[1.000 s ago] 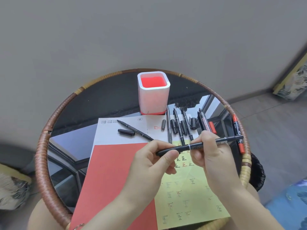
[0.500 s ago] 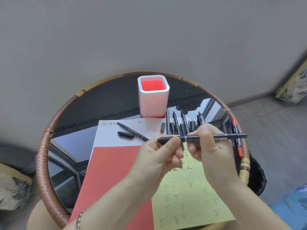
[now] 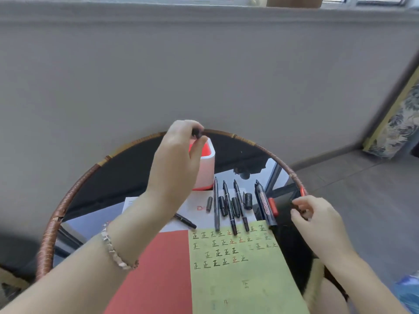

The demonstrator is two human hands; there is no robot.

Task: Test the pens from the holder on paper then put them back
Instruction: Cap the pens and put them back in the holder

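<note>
My left hand (image 3: 176,164) is raised over the white pen holder with the red inside (image 3: 207,168) and pinches the top end of a black pen (image 3: 196,133). The hand hides the rest of that pen. My right hand (image 3: 317,220) is at the table's right edge, its fingertips pinching a black pen with an orange end (image 3: 301,193) that lies along the rim. Several uncapped black pens (image 3: 229,209) and loose caps lie in a row on the white sheet, their tips on the yellow-green paper (image 3: 238,275), which carries written test marks.
A thick black marker (image 3: 264,205) and its red cap (image 3: 273,207) lie right of the row. Another black pen (image 3: 184,220) lies by my left wrist. A red sheet (image 3: 158,273) covers the near left. The round glass table has a woven rim (image 3: 49,241).
My left hand took the black pen from both hands up over the holder. My right hand let go of it and moved right to the pen at the table's rim.
</note>
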